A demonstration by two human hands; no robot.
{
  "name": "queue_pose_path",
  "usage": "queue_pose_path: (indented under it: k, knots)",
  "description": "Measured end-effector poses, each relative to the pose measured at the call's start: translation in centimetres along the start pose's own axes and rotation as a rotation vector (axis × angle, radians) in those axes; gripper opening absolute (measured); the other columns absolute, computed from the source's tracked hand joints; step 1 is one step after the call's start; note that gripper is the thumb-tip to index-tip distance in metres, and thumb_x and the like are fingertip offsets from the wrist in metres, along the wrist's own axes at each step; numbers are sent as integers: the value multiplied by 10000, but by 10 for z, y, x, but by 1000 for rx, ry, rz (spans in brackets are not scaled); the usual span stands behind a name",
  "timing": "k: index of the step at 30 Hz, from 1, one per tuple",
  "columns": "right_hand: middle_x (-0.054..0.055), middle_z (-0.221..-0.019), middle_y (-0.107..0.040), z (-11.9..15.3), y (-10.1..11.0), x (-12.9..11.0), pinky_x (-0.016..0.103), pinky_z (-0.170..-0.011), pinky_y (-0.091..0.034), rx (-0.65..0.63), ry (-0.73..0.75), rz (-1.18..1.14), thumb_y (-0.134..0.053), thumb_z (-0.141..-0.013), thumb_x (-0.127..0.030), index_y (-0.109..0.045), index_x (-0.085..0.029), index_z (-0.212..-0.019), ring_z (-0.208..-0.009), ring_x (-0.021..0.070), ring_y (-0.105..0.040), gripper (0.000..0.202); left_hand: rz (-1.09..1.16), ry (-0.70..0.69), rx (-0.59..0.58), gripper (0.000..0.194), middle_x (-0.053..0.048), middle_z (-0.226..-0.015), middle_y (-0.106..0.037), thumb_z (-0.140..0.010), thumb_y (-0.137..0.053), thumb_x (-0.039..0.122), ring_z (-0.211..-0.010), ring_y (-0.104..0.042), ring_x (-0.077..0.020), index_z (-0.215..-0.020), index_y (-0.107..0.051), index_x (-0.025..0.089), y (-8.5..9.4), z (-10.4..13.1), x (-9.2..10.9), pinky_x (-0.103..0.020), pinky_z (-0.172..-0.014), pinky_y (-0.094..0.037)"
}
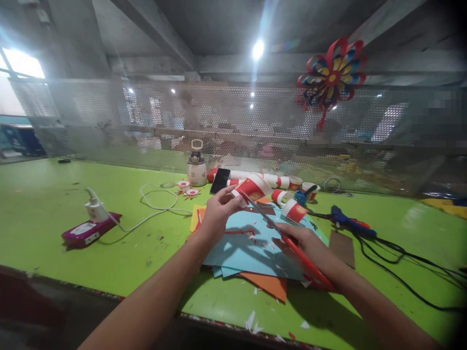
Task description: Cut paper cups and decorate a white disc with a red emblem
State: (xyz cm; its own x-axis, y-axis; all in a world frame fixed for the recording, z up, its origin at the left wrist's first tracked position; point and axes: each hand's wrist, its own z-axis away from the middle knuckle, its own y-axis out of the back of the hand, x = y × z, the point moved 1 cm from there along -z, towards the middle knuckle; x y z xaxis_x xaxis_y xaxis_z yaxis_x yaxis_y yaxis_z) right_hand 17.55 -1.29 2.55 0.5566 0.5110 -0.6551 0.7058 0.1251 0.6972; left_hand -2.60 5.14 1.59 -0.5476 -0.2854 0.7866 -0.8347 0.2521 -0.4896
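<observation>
One cup (253, 188): left hand (220, 209) pinched it, right hand (308, 241) gripped scissors (301, 257) above blue paper (237, 250), apparently trimming; next snip likely needed steadiness.

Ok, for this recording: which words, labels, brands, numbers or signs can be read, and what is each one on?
No text can be read here.
Held paper cup, in the left hand: gold print on red, too small and blurred.
Nearest loose paper cup: round gold print, too blurred.
Water bottle: small marks, unclear whether lettering.
White charger: faint mark, unreadable.
</observation>
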Motion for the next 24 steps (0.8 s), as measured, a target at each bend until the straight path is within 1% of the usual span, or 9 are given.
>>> queue_pose_path:
  k: [3, 6, 8, 11, 14, 16, 19, 22, 24]
  knots:
    - [66, -1029, -742, 0, 1, -2, 354, -799, -524, -4, -10, -21, -535, -886, -356, -711, -180, -1091, -910, 274, -676, 322, 21, 37, -6, 387, -103, -903, -706, -667, -789, 227, -774, -657, -197, -1015, -676, 103, 0, -1, 2, -385, -752, -531]
    - [69, -936, -742, 0, 3, -7, 342, -747, -537, -25, 0, -28, -548, -859, -371, -721, -161, -1055, -816, 250, -674, 335, 30, 72, -7, 355, -117, -896, -705, -675, -781, 232, -768, -658, -202, -985, -684, 87, 2, -2, 4, -382, -726, -541]
    - [68, -926, -735, 0, 4, -9, 346, -757, -535, -31, 12, -26, -561, -841, -376, -725, -165, -1059, -814, 246, -665, 345, 31, 80, -4, 348, -113, -879, -705, -677, -782, 232, -762, -657, -198, -980, -686, 88, 2, -2, 4, -371, -717, -541]
    - [80, -972, -722, -1, 4, -9, 348, -785, -526, -21, 12, -16, -579, -824, -363, -726, -156, -1050, -845, 247, -654, 339, 32, 71, -2, 359, -104, -891, -705, -679, -786, 236, -779, -657, -198, -996, -684, 102, 2, -2, 4, -369, -722, -544]
    - [83, -904, -717, -1, 2, -6, 341, -738, -530, -11, -11, -5, -556, -843, -350, -722, -131, -1006, -782, 232, -652, 319, 26, 59, 3, 383, -103, -915, -704, -673, -796, 238, -794, -658, -200, -1016, -683, 110, 1, -2, 2, -371, -728, -544]
    - [69, -861, -717, -1, 1, -4, 332, -703, -531, -7, -24, -4, -546, -857, -348, -719, -135, -1001, -748, 224, -652, 310, 21, 59, 1, 391, -102, -904, -704, -671, -800, 243, -791, -659, -200, -1020, -687, 108, 1, -1, 1, -364, -723, -540]
    - [55, -943, -728, 0, 0, -4, 323, -741, -522, -6, -20, -2, -535, -879, -336, -714, -160, -1042, -811, 229, -660, 299, 18, 66, -14, 392, -100, -885, -707, -674, -801, 257, -782, -662, -201, -1018, -694, 105, 2, -2, 0, -375, -734, -538]
    - [30, -1034, -728, 2, -1, -3, 322, -798, -502, -3, -3, 15, -520, -901, -316, -698, -202, -1129, -890, 238, -655, 311, 13, 65, -21, 391, -108, -891, -709, -677, -800, 262, -786, -664, -207, -1018, -698, 100, 3, -2, 0, -385, -740, -537]
    - [17, -1045, -730, 3, -1, -2, 320, -789, -497, 1, 1, 31, -508, -912, -306, -677, -231, -1191, -892, 239, -652, 335, 10, 61, -15, 390, -116, -902, -708, -677, -800, 256, -799, -663, -213, -1017, -699, 94, 4, -2, 0, -383, -736, -536]
